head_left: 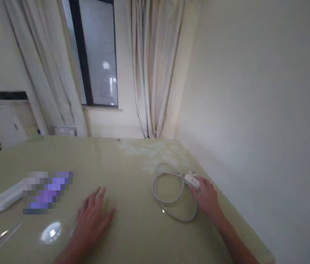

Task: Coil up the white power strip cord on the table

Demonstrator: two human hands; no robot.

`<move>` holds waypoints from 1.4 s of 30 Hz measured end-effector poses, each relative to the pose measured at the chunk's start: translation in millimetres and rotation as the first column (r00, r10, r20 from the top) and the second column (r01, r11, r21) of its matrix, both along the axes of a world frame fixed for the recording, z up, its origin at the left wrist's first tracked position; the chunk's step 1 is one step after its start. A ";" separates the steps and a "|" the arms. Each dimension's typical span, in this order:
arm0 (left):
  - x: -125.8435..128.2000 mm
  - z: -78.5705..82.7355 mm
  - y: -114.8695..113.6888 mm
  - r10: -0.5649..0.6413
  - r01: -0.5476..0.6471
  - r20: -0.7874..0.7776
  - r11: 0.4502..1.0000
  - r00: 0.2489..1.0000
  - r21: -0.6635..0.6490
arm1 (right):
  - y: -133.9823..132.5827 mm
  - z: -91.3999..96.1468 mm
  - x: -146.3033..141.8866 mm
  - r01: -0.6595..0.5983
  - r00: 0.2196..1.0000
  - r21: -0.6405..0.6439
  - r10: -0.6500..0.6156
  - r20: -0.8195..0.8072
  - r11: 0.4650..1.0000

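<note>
White cord (pixel 168 196) lies already looped beside our right fingers (pixel 202 187), which pinch its plug (pixel 192 179); left fingers (pixel 96 198) spread flat on the bench (pixel 135 238).

White cord (pixel 168 201) lies slack in two loose overlapping loops, flat on the right side of the table (pixel 133 172), near its far right corner. At the loops' right end is a white plug (pixel 192 179), prongs pointing far, its near end pinched by the right hand (pixel 207 200).
</note>
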State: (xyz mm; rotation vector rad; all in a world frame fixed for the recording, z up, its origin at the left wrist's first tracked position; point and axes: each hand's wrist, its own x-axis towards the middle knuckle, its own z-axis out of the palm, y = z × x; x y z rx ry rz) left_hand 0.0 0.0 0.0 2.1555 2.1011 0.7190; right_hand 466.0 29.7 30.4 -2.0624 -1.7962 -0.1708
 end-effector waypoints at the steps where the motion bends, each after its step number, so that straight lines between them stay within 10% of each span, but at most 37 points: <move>1: 25.0 3.9 1.0 -0.091 0.092 0.010 0.995 0.996 -0.051 | 10.4 9.4 -7.1 0.033 0.999 -0.041 -0.032 0.011 0.999; 7: 137.2 35.3 11.0 -0.459 0.471 0.109 0.838 0.882 -0.275 | 55.9 32.9 -44.7 0.157 0.987 -0.315 -0.156 0.028 0.936; 11: 160.5 40.9 19.0 -0.563 0.565 0.087 0.787 0.822 -0.248 | 57.9 20.6 -53.2 0.143 0.989 -0.214 -0.130 0.073 0.966; 33: 99.1 35.8 65.3 -0.374 0.365 -0.063 0.923 0.925 -0.118 | 52.8 0.6 -56.2 -0.340 0.894 0.077 0.348 -0.282 0.937; 42: 88.0 35.3 74.4 -0.294 0.288 0.063 0.953 0.954 0.099 | 58.4 13.1 -50.1 -0.077 0.648 0.168 0.178 -0.740 0.983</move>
